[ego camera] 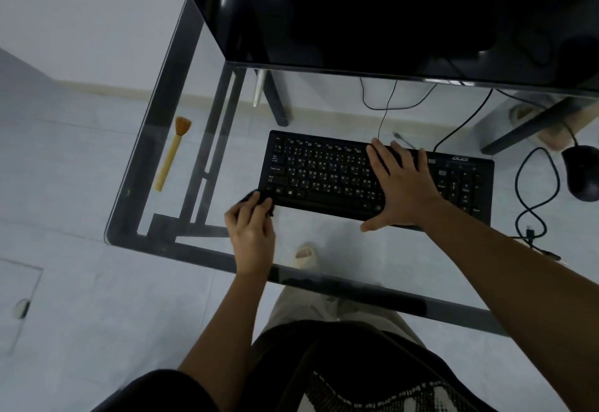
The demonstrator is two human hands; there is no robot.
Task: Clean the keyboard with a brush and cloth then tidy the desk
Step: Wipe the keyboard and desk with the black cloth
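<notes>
A black keyboard (pixel 324 175) lies on the glass desk (pixel 201 249) in front of me. My right hand (pixel 398 184) rests flat on its middle right keys, fingers spread and straight, thumb at the front edge. My left hand (pixel 251 233) grips a small dark cloth (pixel 256 200) bunched at the keyboard's front left corner. A brush (pixel 170 155) with a yellow wooden handle and orange bristles lies on the glass at the far left, apart from both hands.
A large dark monitor (pixel 389 6) hangs over the back of the desk. A black mouse (pixel 581 173) and its looping cable (pixel 531 207) sit at the right. The desk's black frame (pixel 181 87) shows through the glass, as does a slippered foot (pixel 304 256) below.
</notes>
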